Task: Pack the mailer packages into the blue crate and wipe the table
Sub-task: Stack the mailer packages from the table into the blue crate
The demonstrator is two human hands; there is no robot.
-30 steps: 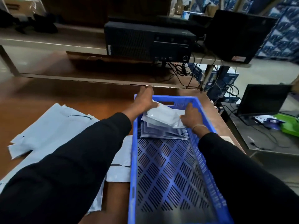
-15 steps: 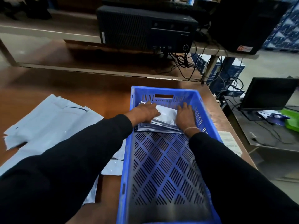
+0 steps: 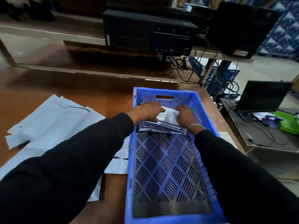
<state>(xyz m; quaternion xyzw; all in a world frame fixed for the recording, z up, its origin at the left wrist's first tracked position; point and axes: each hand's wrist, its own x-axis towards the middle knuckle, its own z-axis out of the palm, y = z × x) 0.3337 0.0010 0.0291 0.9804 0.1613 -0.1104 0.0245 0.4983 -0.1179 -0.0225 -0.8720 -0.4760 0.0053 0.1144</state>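
Note:
A blue perforated crate point(image 3: 163, 93) stands on the brown table, long side running away from me. At its far end lies a small stack of white and grey mailer packages point(image 3: 166, 122). My left hand point(image 3: 146, 111) rests flat on the left part of the stack, fingers stretched out. The right side of the stack is pressed down by my right hand point(image 3: 184, 115), fingers pointing toward the far wall. Several more mailer packages point(image 3: 53, 122) lie spread on the table left of the crate.
A black desktop computer point(image 3: 148, 33) sits on a shelf behind the table, cables hanging below. To the right stands a lower table with a laptop point(image 3: 262, 97) and a green object point(image 3: 289, 123). A paper slip point(image 3: 226, 136) lies at the table's right edge.
The top mailer, held raised above the stack a second ago, now lies flat on it. Both hands have lowered into the crate and press down on the packages.

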